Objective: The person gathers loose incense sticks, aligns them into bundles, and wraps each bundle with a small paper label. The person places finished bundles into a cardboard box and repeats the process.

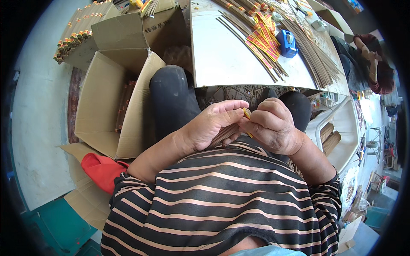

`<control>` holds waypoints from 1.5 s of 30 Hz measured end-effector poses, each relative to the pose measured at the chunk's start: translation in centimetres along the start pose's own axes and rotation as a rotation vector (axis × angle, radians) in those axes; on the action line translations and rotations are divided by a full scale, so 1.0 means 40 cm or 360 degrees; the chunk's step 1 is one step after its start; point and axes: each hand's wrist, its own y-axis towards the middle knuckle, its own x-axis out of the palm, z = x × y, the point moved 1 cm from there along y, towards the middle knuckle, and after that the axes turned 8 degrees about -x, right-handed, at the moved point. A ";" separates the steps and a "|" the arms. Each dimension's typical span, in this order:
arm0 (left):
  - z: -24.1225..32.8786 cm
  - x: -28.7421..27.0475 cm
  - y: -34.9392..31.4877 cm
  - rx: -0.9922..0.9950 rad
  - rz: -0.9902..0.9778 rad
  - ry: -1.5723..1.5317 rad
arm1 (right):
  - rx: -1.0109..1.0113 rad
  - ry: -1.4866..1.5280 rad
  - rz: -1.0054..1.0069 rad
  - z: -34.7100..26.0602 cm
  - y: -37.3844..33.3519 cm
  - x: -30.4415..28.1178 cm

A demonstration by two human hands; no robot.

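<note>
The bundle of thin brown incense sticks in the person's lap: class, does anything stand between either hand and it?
Nothing visible does. The left hand grips the bundle of thin brown incense sticks directly, and the right hand pinches a narrow yellow paper band against its end.

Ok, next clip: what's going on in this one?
A seated person in a striped shirt holds a bundle of thin brown sticks over the lap. The left hand grips the bundle, while the right hand pinches a yellow strip at its end. In front, a white table carries more loose sticks, red and yellow paper strips and a blue tape dispenser. An open cardboard box stands to the person's left, with some bundles inside.
</note>
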 end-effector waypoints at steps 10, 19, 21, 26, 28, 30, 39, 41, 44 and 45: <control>0.000 0.004 0.006 -0.0031 0.0014 -0.0061 | 0.0047 -0.0129 0.0052 -0.003 -0.047 0.003; 0.010 0.029 -0.009 0.0188 0.0216 0.0342 | 0.0814 0.0595 0.0555 -0.037 -0.065 -0.054; 0.008 0.038 -0.010 0.0224 0.0286 0.0420 | 0.1488 0.1182 0.0755 -0.036 -0.059 -0.029; 0.000 0.044 -0.011 0.0323 0.0444 0.0753 | 0.1897 0.1691 0.0364 -0.044 -0.040 0.019; -0.003 0.042 -0.013 0.0342 0.0403 0.0742 | 0.1865 0.1727 0.0429 -0.042 -0.036 0.031; -0.003 0.043 -0.013 0.0354 0.0369 0.0705 | 0.1848 0.1759 0.0477 -0.042 -0.036 0.038; 0.003 0.040 -0.014 0.0280 0.0279 0.0578 | 0.1417 0.1659 0.0584 -0.032 -0.062 0.075; 0.004 0.037 -0.016 0.0294 0.0265 0.0593 | 0.1352 0.1663 0.0584 -0.028 -0.057 0.066; 0.003 0.047 -0.014 0.0267 0.0250 0.0604 | 0.1300 0.1648 0.0554 -0.023 -0.061 0.058; 0.004 0.048 -0.014 0.0246 0.0208 0.0602 | 0.1290 0.1639 0.0541 -0.022 -0.063 0.055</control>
